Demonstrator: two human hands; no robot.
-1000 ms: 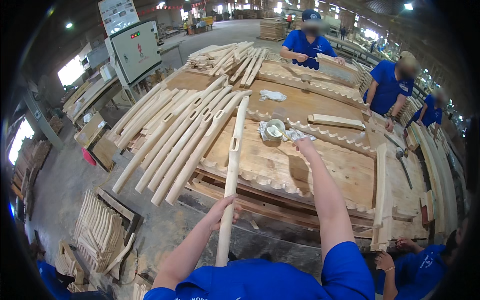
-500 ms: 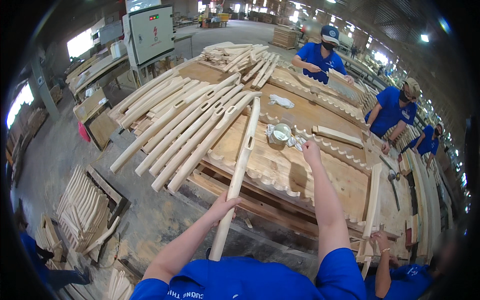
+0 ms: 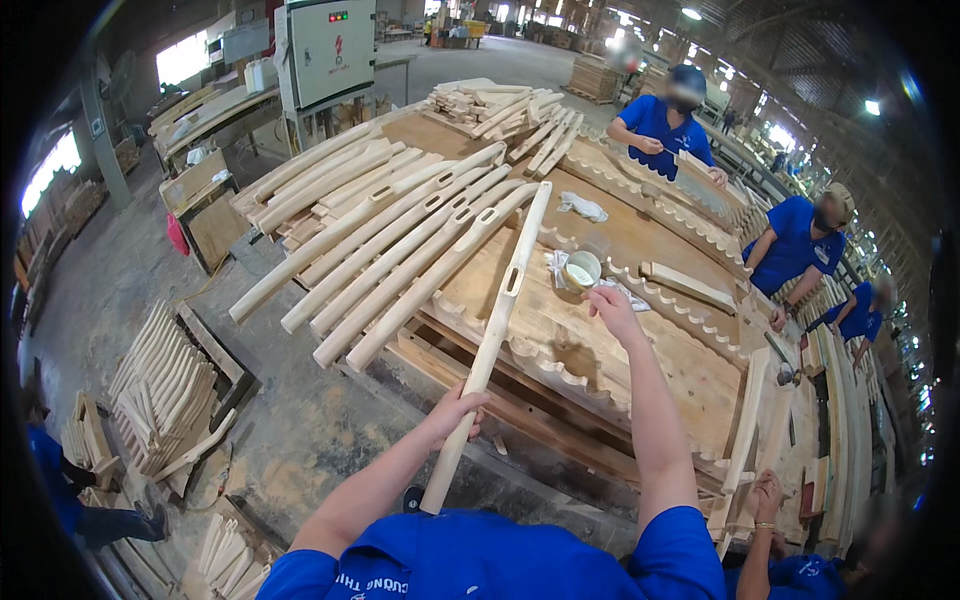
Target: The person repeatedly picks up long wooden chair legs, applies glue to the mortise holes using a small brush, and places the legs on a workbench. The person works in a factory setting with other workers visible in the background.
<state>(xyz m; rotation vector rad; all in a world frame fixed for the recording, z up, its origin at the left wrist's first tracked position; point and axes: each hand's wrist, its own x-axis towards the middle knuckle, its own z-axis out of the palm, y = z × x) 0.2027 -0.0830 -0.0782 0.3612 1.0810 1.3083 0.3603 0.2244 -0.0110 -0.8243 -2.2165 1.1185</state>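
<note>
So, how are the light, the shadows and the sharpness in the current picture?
Head view: the upper-left window glares white; head view: a dark shadow lies on the wooden panel near the right hand; head view: the far co-worker's head is blurred, and a black, curved rim frames everything.
</note>
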